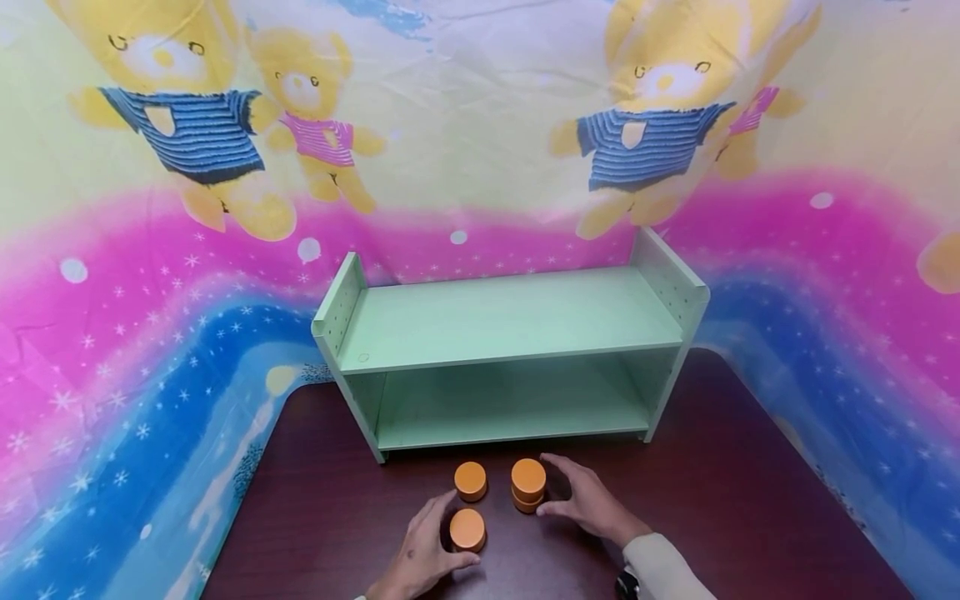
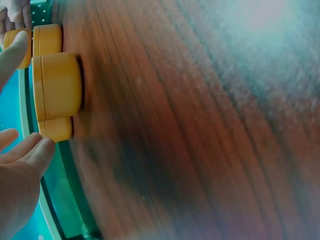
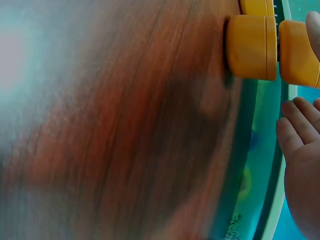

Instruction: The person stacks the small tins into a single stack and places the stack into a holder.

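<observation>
Several round orange lidded jars sit on the dark table in the head view. My left hand spreads its fingers and thumb around the nearest single jar, without closing on it. Just beyond stands another single jar. To the right, an upper jar rests on a lower jar. Around the right side of that stack, my right hand holds its thumb and fingers apart. In the right wrist view, the right fingers are straight, beside the upper jar.
A pale green two-tier shelf stands behind the jars, its front edge close to them. The reddish-brown table extends to both sides. A cloth backdrop printed with teddy bears hangs around the table.
</observation>
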Tool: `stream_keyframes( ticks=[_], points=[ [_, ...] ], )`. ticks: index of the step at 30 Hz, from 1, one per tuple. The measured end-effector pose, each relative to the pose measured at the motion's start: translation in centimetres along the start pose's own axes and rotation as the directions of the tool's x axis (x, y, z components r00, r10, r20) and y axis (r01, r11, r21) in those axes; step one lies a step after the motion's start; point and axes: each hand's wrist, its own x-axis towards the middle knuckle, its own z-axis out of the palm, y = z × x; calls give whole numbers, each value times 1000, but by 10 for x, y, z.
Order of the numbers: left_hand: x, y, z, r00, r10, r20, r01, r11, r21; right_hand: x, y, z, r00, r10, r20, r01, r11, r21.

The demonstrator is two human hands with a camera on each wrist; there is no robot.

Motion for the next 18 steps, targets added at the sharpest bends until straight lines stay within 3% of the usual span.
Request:
stream_keyframes(
  ticks=[12,18],
  points=[
    [-3,-7,6,999,14,-30,-17,993,-116,1,8,7,999,32,-17,-30,991,134],
    [-5,-9,11,999,-41,-27,36,982,-183,2,10,11,999,41,-5,-38,965,259]
  ],
)
